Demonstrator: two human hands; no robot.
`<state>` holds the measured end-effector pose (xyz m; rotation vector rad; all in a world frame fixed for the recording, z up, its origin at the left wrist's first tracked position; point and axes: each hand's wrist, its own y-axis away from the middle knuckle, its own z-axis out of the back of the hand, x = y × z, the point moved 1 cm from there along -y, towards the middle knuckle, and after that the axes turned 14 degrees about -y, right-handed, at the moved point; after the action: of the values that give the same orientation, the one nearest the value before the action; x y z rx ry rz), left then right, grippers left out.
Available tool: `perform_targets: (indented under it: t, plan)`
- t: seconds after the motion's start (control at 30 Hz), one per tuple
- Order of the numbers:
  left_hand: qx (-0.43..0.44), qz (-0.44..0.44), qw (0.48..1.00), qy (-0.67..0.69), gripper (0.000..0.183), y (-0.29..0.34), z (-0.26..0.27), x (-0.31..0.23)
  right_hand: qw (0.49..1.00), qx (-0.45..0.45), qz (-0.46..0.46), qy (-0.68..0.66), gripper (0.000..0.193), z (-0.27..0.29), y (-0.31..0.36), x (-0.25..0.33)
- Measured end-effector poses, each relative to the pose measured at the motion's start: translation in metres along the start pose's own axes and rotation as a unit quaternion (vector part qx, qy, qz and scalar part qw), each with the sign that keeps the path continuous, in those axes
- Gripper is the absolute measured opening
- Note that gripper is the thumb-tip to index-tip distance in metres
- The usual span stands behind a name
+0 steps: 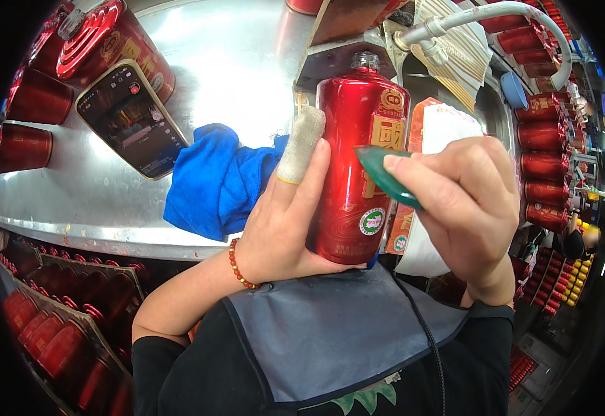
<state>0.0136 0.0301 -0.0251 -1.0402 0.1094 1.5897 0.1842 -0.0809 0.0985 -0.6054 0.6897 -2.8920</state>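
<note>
A glossy red bottle with gold characters, a round green-and-white sticker and a clear neck stands out in front of me. My left hand grips it from the left and underneath; one finger wears a pale fabric sleeve, and a beaded bracelet circles the wrist. Between the thumb and fingers of my right hand is a smooth, pointed green scraper. Its tip lies over the bottle's front beside the gold characters; whether it touches, I cannot tell. The scraper hides part of the lettering.
A blue cloth and a propped phone occupy the metal table, near several red bottles at left. White and orange sheets lie right of the bottle, under a curved pipe. Racks of red bottles stand on both sides.
</note>
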Motion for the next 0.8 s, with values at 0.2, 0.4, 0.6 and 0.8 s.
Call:
perform_targets:
  t: [0.2, 0.4, 0.6, 0.8]
  plan:
    - [-0.003, -0.003, 1.0, -0.006, 0.131, -0.001, 0.001, 0.0, 1.0, 0.011, 0.0, -0.007, 0.04, 0.001, -0.005, -0.004]
    - [-0.004, -0.001, 1.0, -0.005, 0.13, -0.002, 0.002, 0.0, 1.0, 0.015, -0.01, -0.016, 0.037, 0.007, -0.006, -0.007]
    - [-0.001, 0.002, 1.0, -0.013, 0.132, -0.001, 0.001, -0.001, 0.999, 0.02, -0.024, -0.035, 0.032, 0.013, -0.007, -0.012]
    - [0.014, 0.004, 1.0, -0.017, 0.135, 0.0, 0.002, -0.001, 0.979, -0.008, -0.114, -0.167, 0.026, 0.012, -0.002, -0.032]
